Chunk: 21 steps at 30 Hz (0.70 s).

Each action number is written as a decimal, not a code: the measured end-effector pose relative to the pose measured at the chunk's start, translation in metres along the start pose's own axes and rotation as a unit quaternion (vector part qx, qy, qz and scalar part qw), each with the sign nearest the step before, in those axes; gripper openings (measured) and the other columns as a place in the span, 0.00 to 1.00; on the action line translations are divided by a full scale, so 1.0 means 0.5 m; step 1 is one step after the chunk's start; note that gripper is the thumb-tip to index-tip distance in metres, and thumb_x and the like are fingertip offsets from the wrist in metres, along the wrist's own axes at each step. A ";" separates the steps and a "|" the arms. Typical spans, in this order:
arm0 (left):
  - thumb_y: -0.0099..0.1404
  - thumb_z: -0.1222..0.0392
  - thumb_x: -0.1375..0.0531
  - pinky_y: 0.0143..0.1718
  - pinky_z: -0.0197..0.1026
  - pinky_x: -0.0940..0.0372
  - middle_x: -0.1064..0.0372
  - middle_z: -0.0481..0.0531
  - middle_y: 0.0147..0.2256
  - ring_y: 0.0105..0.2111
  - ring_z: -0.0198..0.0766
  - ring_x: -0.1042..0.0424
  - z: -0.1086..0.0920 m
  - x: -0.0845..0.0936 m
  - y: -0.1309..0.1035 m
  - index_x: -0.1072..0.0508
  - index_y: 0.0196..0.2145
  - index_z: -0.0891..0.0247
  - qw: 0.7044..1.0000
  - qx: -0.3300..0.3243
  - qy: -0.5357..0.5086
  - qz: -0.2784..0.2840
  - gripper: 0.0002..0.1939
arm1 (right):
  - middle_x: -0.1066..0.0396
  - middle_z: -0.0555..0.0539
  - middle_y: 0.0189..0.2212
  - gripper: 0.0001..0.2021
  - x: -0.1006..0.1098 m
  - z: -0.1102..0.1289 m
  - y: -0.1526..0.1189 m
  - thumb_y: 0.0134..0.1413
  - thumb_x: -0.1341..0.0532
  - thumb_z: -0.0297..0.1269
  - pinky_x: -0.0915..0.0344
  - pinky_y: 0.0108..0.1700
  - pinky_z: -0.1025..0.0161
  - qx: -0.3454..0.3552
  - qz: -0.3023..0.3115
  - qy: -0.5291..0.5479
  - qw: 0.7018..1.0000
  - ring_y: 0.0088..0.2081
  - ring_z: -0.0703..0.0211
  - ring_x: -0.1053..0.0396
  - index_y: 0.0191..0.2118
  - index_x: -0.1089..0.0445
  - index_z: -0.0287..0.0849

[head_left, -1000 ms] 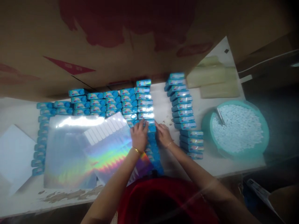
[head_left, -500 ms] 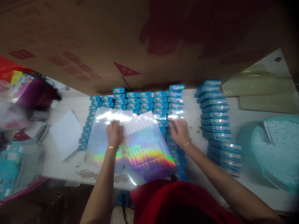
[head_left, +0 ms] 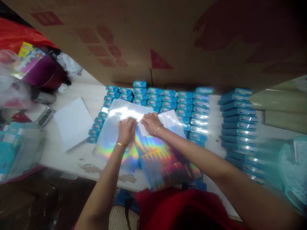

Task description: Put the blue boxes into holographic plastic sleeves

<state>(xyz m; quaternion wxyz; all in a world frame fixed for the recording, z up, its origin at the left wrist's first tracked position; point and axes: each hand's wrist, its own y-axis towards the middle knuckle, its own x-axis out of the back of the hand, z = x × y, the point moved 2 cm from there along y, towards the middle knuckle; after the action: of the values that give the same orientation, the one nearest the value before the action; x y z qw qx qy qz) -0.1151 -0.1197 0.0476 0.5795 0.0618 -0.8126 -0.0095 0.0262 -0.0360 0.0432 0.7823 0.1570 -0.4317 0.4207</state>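
Note:
Two shiny holographic sheets lie on rows of small blue packs point(head_left: 169, 99). The left sheet point(head_left: 109, 135) is silvery. The right sheet point(head_left: 155, 156) has rainbow glare and pale strips point(head_left: 169, 117) along its top. My left hand point(head_left: 127, 130) is over the inner edge of the left sheet, fingers bent and pressed together. My right hand point(head_left: 151, 124) is closed beside it at the top left corner of the right sheet, where a white bit shows under the fingers. The fingertips almost meet. Whatever is pinched between them is too small and blurred to make out.
A big cardboard box point(head_left: 124, 41) walls off the back. More blue packs point(head_left: 240, 127) are stacked at right, beside a turquoise tub point(head_left: 285, 179). On the left are a white sheet point(head_left: 73, 124), a scale point(head_left: 44, 115) and a clear bin point(head_left: 26, 150). The white table point(head_left: 64, 163) has worn patches.
My right hand has moved left from a column of blue packs to the sheet corner beside my left hand. The view has shifted, with the table's things now sitting differently in the picture.

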 end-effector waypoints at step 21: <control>0.57 0.58 0.35 0.38 0.38 0.37 0.31 0.47 0.30 0.32 0.34 0.31 -0.164 0.125 -0.163 0.33 0.30 0.62 0.820 0.301 -0.424 -0.241 0.09 | 0.30 0.42 0.46 0.26 0.012 0.024 -0.090 0.66 0.58 0.54 0.45 0.54 0.55 -0.002 -0.215 0.284 0.934 0.51 0.53 0.37 0.45 0.29 0.42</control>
<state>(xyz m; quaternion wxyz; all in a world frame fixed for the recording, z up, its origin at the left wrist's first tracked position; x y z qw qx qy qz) -0.0504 -0.2030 0.1264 0.1097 0.4165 -0.8997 0.0707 0.0570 -0.0667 0.0604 0.9444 0.1186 -0.1477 0.2689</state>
